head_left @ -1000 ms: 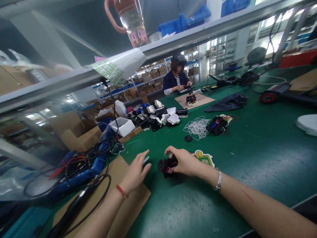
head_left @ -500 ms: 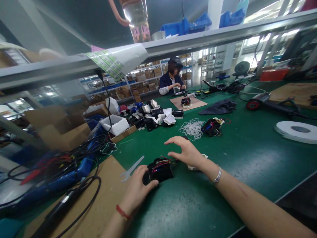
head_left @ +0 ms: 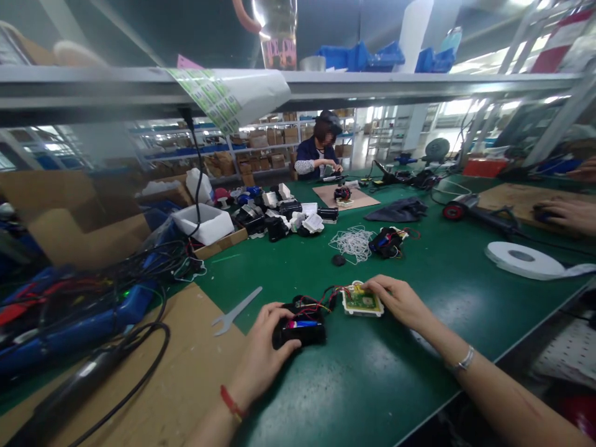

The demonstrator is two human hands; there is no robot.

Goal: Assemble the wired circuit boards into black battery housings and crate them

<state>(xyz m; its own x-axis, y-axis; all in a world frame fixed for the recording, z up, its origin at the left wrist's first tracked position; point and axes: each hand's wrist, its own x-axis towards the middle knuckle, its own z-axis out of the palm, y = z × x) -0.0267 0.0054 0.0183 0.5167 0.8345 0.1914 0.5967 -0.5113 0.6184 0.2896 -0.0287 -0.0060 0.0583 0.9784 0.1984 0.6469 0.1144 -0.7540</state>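
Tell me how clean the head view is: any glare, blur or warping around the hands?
Head view: left hand gripping the black module and right hand at the green circuit board read sharp; soft glare on the green mat; wide-angle stretch at the edges, cables at left blurred.

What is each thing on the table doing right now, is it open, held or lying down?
left hand: closed around the black module.
right hand: fingers resting on the circuit board.
circuit board: face up, wired to the black module.
wrench: lying flat, untouched.
white box: open.
tape roll: lying flat.
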